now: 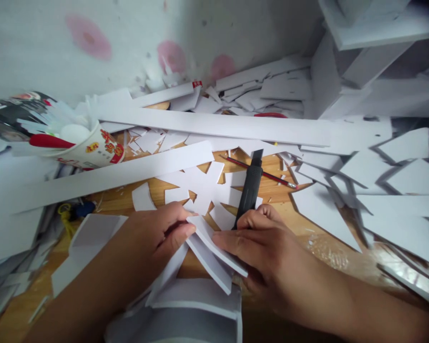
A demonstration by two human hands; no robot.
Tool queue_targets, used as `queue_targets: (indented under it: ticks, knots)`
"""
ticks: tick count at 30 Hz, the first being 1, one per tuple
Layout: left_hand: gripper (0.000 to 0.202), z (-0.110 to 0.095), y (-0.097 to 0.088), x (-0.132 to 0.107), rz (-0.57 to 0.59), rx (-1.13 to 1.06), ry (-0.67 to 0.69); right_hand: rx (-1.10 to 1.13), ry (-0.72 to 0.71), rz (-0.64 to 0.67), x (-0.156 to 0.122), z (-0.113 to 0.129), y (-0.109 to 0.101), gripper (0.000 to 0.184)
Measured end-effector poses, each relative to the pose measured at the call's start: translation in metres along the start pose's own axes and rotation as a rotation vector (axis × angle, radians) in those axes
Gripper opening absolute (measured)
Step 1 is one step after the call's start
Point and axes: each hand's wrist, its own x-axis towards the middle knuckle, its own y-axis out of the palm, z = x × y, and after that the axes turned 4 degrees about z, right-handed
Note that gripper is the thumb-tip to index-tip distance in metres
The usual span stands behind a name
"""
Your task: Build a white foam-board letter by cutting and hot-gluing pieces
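My left hand pinches the end of a white foam-board strip that slants down to the right over the wooden table. My right hand is closed round a black utility knife, whose body points up and away from me; its index finger lies along the strip. A second white strip lies just under the first. Below both hands sits a larger white foam-board piece.
White foam-board offcuts cover the table, with long strips across the back and triangles at the right. A red pencil lies behind the knife. A tipped paper cup holds a red-handled tool at the left. White foam-board shelves stand at the back right.
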Motion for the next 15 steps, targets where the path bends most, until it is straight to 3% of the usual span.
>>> queue_targets:
  ticks: [3,15]
  knots:
    - [0.031,-0.0006,-0.0002,0.0001,-0.003,0.004,-0.005,0.048,0.005,0.028,0.0017,0.0004,-0.0030,0.044]
    - [0.031,-0.0072,-0.0002,-0.0023,-0.012,-0.001,-0.017,0.117,0.021,0.104,0.0038,0.0009,-0.0064,0.033]
